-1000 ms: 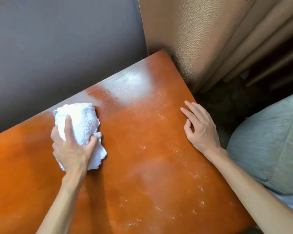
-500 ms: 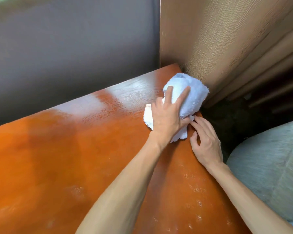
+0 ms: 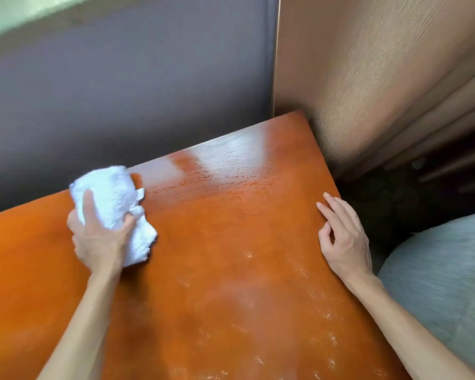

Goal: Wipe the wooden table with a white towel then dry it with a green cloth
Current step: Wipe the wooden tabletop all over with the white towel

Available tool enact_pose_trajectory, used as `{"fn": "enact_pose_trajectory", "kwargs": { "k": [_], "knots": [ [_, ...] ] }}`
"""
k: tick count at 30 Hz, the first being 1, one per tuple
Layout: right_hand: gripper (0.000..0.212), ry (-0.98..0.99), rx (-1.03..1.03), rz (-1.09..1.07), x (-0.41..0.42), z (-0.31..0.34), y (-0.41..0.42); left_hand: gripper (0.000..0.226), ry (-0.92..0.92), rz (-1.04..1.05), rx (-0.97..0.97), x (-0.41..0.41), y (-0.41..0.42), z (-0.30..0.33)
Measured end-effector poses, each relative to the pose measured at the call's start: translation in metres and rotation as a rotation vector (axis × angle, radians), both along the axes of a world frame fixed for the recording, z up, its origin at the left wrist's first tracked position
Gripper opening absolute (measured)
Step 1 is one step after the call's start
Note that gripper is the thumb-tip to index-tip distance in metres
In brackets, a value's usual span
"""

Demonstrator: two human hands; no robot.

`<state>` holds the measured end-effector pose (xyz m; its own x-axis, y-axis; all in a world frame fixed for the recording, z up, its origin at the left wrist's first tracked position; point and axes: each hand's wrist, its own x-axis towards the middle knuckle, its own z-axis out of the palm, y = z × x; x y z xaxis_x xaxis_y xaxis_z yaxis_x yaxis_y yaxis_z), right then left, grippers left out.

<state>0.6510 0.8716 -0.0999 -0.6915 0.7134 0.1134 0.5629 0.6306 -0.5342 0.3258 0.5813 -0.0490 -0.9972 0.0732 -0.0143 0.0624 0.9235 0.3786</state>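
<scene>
Glossy wooden table set in a corner, grey wall behind, tan panel to the right. Left hand grips the bunched white towel near the back edge, fingers curled over it, likely to press it flat while wiping. Right hand rests near the right edge, fingers loosely spread, probably bracing. Droplets remain on the near half. 0 green cloths in view.

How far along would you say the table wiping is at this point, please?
The far strip of the table shines wet, so it looks wiped. The left hand grips the white towel near the back edge; the right hand rests at the side. Droplets remain nearer. No green cloth shows, so drying is left.
</scene>
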Motion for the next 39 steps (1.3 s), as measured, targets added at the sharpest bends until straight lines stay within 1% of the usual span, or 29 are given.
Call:
{"fn": "enact_pose_trajectory", "kwargs": {
  "k": [2,4,6,7,10,13,16,18,19,21,23,26,29,32,34,36,39],
  "knots": [
    [0.042,-0.006,0.016,-0.003,0.001,-0.001,0.000,0.090,-0.009,0.169,-0.011,-0.001,-0.010,-0.002],
    [0.042,-0.017,0.029,-0.003,0.001,-0.003,0.000,0.087,-0.005,0.267,-0.043,0.001,0.003,-0.006],
    [0.043,-0.028,0.038,0.006,0.000,-0.005,0.001,0.085,0.011,0.268,-0.044,0.009,0.026,-0.008],
    [0.044,-0.033,0.041,0.013,0.000,-0.006,0.001,0.085,0.014,0.233,-0.037,0.015,0.039,-0.009],
    [0.047,-0.031,0.055,0.030,0.000,-0.007,0.001,0.087,0.023,0.058,-0.017,0.045,0.092,-0.009],
    [0.047,-0.019,0.057,0.031,0.000,-0.007,0.001,0.091,0.021,-0.144,0.001,0.075,0.171,-0.008],
    [0.045,-0.017,0.051,0.028,0.000,-0.003,0.001,0.093,-0.007,-0.479,-0.002,0.107,0.243,-0.005],
    [0.044,-0.014,0.050,0.016,-0.001,-0.002,0.002,0.092,-0.017,-0.725,-0.027,0.131,0.269,-0.003],
    [0.043,0.002,0.042,0.004,-0.001,-0.002,0.002,0.091,-0.014,-0.819,-0.034,0.143,0.274,-0.003],
    [0.039,0.046,0.022,-0.021,0.000,-0.002,0.001,0.089,0.000,-0.946,-0.013,0.158,0.271,-0.005],
    [0.035,0.063,0.010,-0.032,0.001,-0.001,0.001,0.087,0.029,-1.027,0.004,0.157,0.258,-0.009],
    [0.033,0.043,0.015,-0.018,0.001,0.001,0.000,0.095,0.033,-1.106,-0.010,0.142,0.221,-0.008],
    [0.037,0.024,-0.005,-0.037,0.001,0.002,-0.001,0.097,0.028,-1.100,-0.021,0.115,0.174,-0.008],
    [0.035,0.020,-0.010,-0.041,0.002,0.002,-0.001,0.106,0.021,-1.037,-0.102,0.073,0.146,-0.009],
    [0.033,0.024,-0.014,-0.051,0.003,0.001,-0.001,0.110,-0.015,-0.995,-0.172,0.050,0.148,-0.005],
    [0.032,0.027,-0.017,-0.052,0.003,0.000,-0.002,0.110,-0.016,-0.940,-0.224,0.036,0.163,0.001],
    [0.031,0.028,-0.006,-0.040,0.002,0.000,0.000,0.107,-0.021,-0.829,-0.223,0.033,0.201,0.007]
  ]
}}
